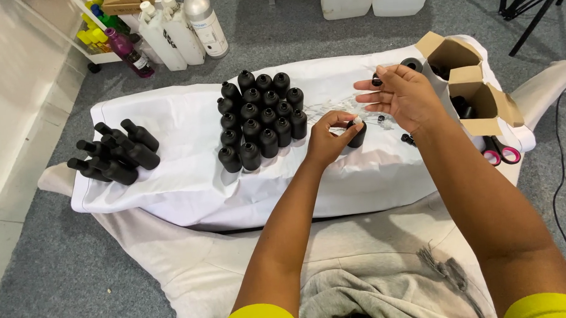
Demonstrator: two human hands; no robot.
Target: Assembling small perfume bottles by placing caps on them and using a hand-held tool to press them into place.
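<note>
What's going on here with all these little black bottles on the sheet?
A person sits on the floor at a white sheet. Their left hand holds a small black bottle upright, fingers at its neck. The right hand is raised above it, fingers spread. A cluster of upright black bottles stands beside, and more lie in a pile.

Upright black bottles (260,119) in the central cluster: about 19, caps on; exact count uncertain where rows overlap. Black bottles lying on their sides (116,153) at the left end of the white cloth (189,175): about 7. One more black bottle (358,136) stands apart. Open cardboard boxes (472,86): 2. Pink-handled scissors (501,151): 1 pair. Hands: 2, left hand (328,138) and right hand (401,95). Large white jugs (375,0) at top edge: 2.
</note>
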